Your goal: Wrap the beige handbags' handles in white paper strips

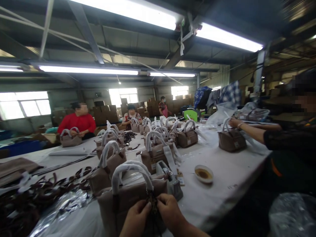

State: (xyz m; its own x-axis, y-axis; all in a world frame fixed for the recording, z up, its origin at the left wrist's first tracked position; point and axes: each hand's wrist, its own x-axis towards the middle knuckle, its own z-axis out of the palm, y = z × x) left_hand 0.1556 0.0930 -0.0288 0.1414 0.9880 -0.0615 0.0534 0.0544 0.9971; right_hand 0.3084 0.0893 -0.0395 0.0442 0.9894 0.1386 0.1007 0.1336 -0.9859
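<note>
A taupe handbag point(106, 200) with white-wrapped handles stands right in front of me at the table's near edge. At the base of its right handle, my left hand point(137, 215) and my right hand point(170, 210) pinch a dark strap point(153, 204) with metal-looking hardware. Thumbs and fingertips are pressed together on both sides of it. Its lower end hangs down over the bag's front, and its exact fastening is too small to make out. Just beyond the bag, a grey device point(170, 181) sits on the table.
Several more wrapped handbags point(158, 153) crowd the table's middle. Dark straps point(22, 200) lie heaped at left beside crumpled clear plastic point(64, 210). A shallow dish point(203, 173) of brown stuff stands right of centre. At right, a co-worker's hand point(233, 122) touches another bag point(231, 141).
</note>
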